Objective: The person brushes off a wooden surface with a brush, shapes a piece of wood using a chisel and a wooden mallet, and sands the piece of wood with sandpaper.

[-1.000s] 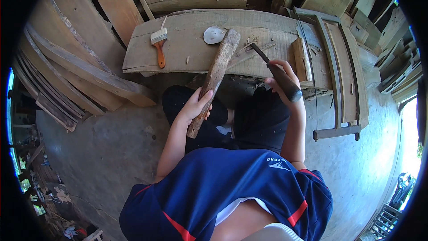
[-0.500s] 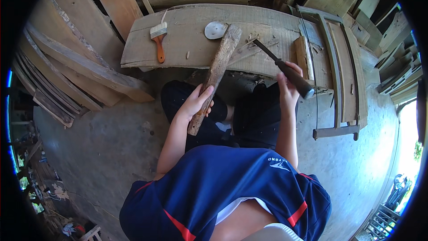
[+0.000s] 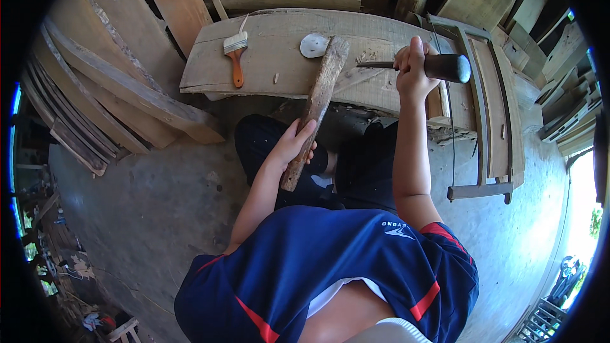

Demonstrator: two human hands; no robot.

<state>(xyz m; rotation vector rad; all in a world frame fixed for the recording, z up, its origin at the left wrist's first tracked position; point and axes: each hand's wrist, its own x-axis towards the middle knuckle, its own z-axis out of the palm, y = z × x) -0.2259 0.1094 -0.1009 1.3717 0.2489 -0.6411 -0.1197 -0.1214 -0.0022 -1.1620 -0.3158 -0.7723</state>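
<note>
The back of the workshop is lined with leaning wooden planks (image 3: 171,6), and curved boards (image 3: 136,95) are stacked at the left above a grey concrete floor (image 3: 159,216). A low bench made of a thick wooden slab (image 3: 279,67) is set in front of the seated person. On it are laid an orange-handled paintbrush (image 3: 236,57), a round white disc (image 3: 313,46) and scattered wood chips (image 3: 368,54). The right end is occupied by a wooden frame saw (image 3: 481,121), beside whose thin blade a wooden block (image 3: 438,103) is partly hidden by the right hand and forearm.

A rough brown wooden stick (image 3: 324,89) is held aslant by the left hand (image 3: 293,144), its lower end above the lap, its upper end over the slab near the disc; whether the slab is touched cannot be told. The stick is wrapped by the left fingers, with the thumb laid along it. A dark-handled chisel (image 3: 448,68) is gripped in the right hand (image 3: 414,75), above the slab's right part, blade pointed left. The fingers are curled round the handle, one digit raised.
</note>
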